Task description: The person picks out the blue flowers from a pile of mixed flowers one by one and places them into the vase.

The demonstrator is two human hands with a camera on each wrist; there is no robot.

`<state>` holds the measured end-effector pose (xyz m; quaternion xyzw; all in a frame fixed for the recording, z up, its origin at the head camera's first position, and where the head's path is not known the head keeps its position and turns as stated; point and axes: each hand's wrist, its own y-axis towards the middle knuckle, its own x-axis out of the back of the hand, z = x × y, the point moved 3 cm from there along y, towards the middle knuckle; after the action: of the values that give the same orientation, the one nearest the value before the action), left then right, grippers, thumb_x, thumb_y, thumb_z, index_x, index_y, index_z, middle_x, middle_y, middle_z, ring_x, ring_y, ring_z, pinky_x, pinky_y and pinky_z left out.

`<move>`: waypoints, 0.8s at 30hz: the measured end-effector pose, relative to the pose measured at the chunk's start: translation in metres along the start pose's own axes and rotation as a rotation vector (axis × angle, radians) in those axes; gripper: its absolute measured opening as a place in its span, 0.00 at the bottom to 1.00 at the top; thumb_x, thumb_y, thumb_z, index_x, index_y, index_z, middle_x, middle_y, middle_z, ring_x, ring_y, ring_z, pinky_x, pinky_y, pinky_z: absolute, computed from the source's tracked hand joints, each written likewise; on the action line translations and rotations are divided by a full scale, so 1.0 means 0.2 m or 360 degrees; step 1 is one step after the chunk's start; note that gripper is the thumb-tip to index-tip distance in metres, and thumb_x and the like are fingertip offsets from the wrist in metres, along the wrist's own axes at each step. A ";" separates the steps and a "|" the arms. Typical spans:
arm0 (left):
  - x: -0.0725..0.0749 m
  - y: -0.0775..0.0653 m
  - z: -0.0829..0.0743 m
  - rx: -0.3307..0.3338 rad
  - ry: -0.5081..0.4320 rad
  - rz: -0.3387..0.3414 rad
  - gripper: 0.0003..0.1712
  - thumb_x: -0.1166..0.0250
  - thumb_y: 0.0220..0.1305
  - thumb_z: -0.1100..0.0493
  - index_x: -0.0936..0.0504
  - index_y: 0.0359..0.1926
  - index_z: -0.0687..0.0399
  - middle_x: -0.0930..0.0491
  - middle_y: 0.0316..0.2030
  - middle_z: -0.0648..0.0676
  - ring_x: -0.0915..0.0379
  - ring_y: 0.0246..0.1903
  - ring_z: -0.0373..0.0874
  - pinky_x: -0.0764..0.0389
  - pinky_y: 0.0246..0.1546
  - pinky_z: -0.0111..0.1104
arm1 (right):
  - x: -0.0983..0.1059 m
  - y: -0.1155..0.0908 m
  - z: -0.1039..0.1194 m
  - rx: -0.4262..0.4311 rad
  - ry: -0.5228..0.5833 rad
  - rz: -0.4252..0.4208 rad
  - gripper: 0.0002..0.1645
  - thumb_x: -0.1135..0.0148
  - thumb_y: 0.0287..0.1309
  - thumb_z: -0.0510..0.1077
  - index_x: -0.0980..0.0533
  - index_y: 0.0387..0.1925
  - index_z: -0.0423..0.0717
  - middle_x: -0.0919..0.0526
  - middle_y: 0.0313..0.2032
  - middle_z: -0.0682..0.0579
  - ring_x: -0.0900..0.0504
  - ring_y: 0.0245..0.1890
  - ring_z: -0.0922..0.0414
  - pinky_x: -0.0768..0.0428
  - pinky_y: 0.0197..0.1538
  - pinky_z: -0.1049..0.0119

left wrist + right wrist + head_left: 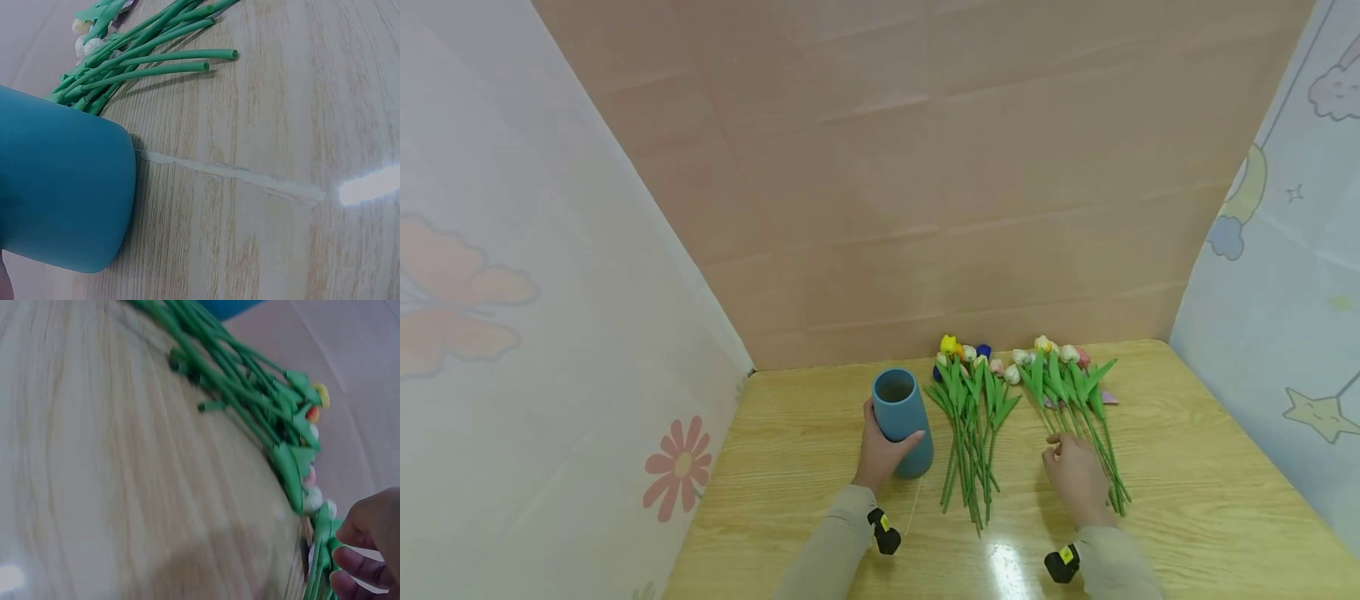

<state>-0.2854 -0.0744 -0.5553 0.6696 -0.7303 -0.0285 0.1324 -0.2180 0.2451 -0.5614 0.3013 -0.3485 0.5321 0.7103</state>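
Observation:
My left hand [882, 450] grips a blue vase [913, 427] around its side, thumb across the front. The vase is upright on the table, its dark mouth facing up; in the left wrist view its blue wall [59, 181] fills the left side. My right hand [1077, 479] is over the stems of the right bunch of tulips [1063, 379], fingers loosely bent. In the right wrist view, the fingers [359, 565] are beside the green stems, and I see nothing held between them. Whether they touch the stems is unclear.
Between the hands lies another bunch of tulips [973, 417], with yellow, white, orange, blue and pink heads and green stems pointing toward me. A pale streak [231, 174] marks the wooden table [805, 467] by the vase. Patterned sheets [550, 350] stand at both sides.

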 end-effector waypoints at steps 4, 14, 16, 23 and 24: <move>0.00 0.00 0.00 -0.0006 0.0002 -0.0006 0.53 0.25 0.52 0.47 0.50 0.71 0.33 0.36 0.64 0.51 0.35 0.62 0.55 0.32 0.58 0.58 | -0.04 0.01 0.14 0.0122 -0.0004 -0.0011 0.14 0.46 0.65 0.40 0.23 0.48 0.37 0.21 0.37 0.39 0.32 0.16 0.58 0.34 0.17 0.65; 0.00 0.01 0.00 0.0059 0.0009 0.0014 0.54 0.25 0.54 0.53 0.52 0.72 0.41 0.38 0.66 0.55 0.36 0.64 0.57 0.32 0.59 0.58 | -0.22 0.01 0.41 0.0301 -0.0071 0.0064 0.10 0.43 0.63 0.40 0.22 0.44 0.42 0.21 0.31 0.50 0.30 0.18 0.61 0.33 0.17 0.68; 0.00 0.01 0.00 0.0087 -0.0005 0.0014 0.55 0.25 0.53 0.54 0.52 0.73 0.41 0.38 0.67 0.55 0.37 0.64 0.57 0.33 0.59 0.58 | -0.26 0.01 0.43 0.0328 -0.0087 0.0086 0.10 0.41 0.62 0.40 0.22 0.44 0.43 0.21 0.31 0.51 0.29 0.18 0.62 0.33 0.17 0.69; -0.01 0.00 -0.02 0.0068 -0.0027 0.0017 0.54 0.25 0.53 0.53 0.51 0.71 0.36 0.38 0.66 0.52 0.36 0.64 0.54 0.33 0.60 0.57 | -0.37 0.00 0.46 0.0411 -0.0175 0.0106 0.09 0.38 0.61 0.41 0.21 0.43 0.45 0.19 0.32 0.50 0.27 0.19 0.63 0.31 0.17 0.68; 0.00 0.00 -0.02 0.0058 -0.0025 0.0017 0.54 0.25 0.53 0.52 0.51 0.71 0.36 0.37 0.66 0.52 0.36 0.64 0.54 0.33 0.60 0.57 | -0.38 0.00 0.46 0.0419 -0.0191 0.0110 0.09 0.38 0.61 0.41 0.21 0.43 0.45 0.19 0.32 0.50 0.27 0.19 0.62 0.31 0.17 0.68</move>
<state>-0.2845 -0.0729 -0.5512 0.6677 -0.7353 -0.0197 0.1148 -0.2478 0.1305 -0.5707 0.4110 -0.3277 0.5783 0.6238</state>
